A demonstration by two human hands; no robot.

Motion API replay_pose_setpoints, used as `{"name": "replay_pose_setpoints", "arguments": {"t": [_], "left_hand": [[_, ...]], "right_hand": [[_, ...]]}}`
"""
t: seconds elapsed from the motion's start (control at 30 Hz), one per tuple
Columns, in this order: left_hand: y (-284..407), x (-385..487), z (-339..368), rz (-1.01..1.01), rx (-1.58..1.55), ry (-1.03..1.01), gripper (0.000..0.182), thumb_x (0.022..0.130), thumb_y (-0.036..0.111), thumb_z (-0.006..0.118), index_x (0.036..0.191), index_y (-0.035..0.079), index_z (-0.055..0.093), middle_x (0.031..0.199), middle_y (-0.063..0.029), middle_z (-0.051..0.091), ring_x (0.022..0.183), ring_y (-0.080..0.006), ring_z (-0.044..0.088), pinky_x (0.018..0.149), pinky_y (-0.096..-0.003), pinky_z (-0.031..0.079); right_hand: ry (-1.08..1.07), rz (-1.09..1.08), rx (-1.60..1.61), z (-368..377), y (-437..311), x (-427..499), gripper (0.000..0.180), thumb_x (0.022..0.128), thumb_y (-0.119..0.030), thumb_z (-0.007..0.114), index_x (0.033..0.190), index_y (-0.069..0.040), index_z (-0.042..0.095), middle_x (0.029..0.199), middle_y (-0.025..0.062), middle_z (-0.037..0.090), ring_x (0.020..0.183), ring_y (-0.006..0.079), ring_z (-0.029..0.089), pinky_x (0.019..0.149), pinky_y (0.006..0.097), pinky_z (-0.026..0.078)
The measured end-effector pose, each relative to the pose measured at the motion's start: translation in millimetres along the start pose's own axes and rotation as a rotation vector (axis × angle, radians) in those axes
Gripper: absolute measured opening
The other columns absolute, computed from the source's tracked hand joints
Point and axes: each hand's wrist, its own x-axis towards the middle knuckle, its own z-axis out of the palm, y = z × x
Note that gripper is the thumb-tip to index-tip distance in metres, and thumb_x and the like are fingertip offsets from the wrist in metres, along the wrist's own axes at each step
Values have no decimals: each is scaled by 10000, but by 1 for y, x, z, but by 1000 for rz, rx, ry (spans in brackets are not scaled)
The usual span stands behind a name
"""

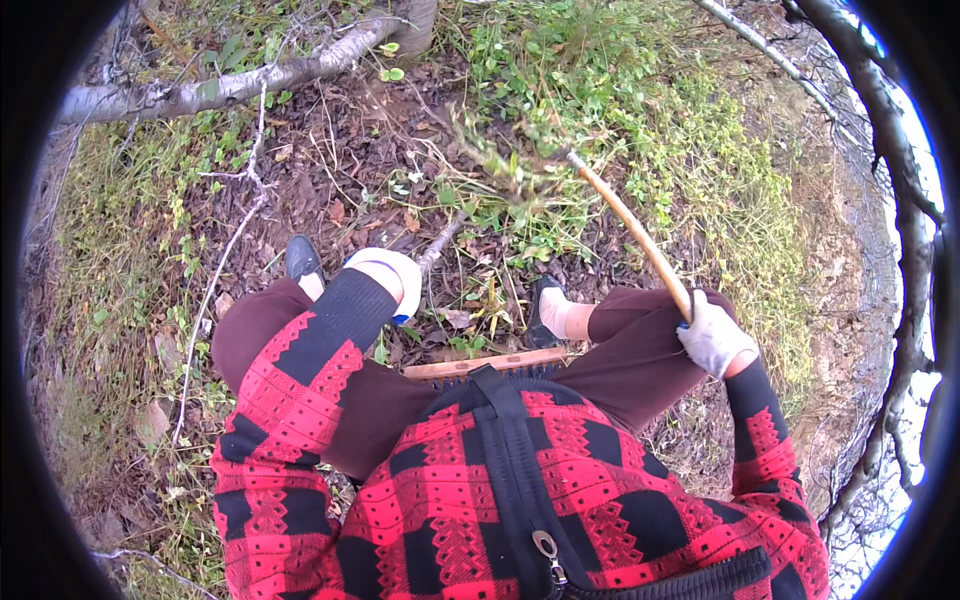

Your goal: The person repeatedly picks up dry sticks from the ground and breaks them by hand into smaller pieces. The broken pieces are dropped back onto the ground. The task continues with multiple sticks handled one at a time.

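Observation:
My right hand [716, 334], in a pale work glove, is closed around the lower end of a long wooden tool handle [637, 236] beside my right knee. The handle slants forward and left over the ground. Its far end meets a blurred clump of green plants [517, 169], so the tool's head cannot be made out. In a white glove with blue showing at its edge, my left hand [397, 274] is low between my knees. Its fingers are hidden from view. A short grey stick [442, 240] rises from right beside that glove; whether the hand grips it is unclear.
A pale-barked trunk [247, 86] lies across the upper left, with a thin bare branch [232, 247] below it. Dark tree limbs [904, 225] curve along the right. Dead leaves [352, 202] and green undergrowth [645, 97] cover the soil. A wooden bar [484, 362] sits between my thighs.

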Motion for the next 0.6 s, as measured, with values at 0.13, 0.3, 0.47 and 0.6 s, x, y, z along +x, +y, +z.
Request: {"name": "replay_pose_setpoints", "arguments": {"t": [0.13, 0.3, 0.47, 0.6], "left_hand": [[-4, 0, 11, -62, -43, -22, 438, 790, 210, 621, 1171, 18, 716, 1115, -190, 732, 982, -347, 723, 835, -450, 578], [-4, -10, 18, -206, -158, -34, 431, 803, 233, 637, 1167, 19, 723, 1144, -216, 717, 1029, -355, 717, 882, -443, 573], [-5, -14, 26, -209, -194, 42, 387, 833, 223, 592, 1099, -16, 738, 1096, -239, 725, 1009, -361, 724, 890, -440, 570], [-4, -21, 38, -147, -183, 139, 339, 857, 220, 567, 1078, -8, 683, 1025, -220, 734, 983, -354, 722, 852, -495, 549]], "right_hand": [[66, 2, 11, -32, 22, 15, 362, 829, -202, 750, 1062, -11, 548, 931, 256, 684, 899, 451, 661, 799, 477, 525], [266, 51, 195, -58, 53, 57, 339, 812, -204, 784, 1040, -40, 594, 906, 163, 685, 792, 303, 650, 759, 398, 518], [436, 184, 495, -39, 87, 101, 277, 858, -210, 785, 992, -58, 595, 715, 39, 603, 548, 146, 539, 506, 331, 450], [456, 271, 1023, 1, 99, 150, 264, 880, -198, 776, 960, -80, 553, 613, -27, 485, 425, 105, 421, 371, 290, 357]]}}
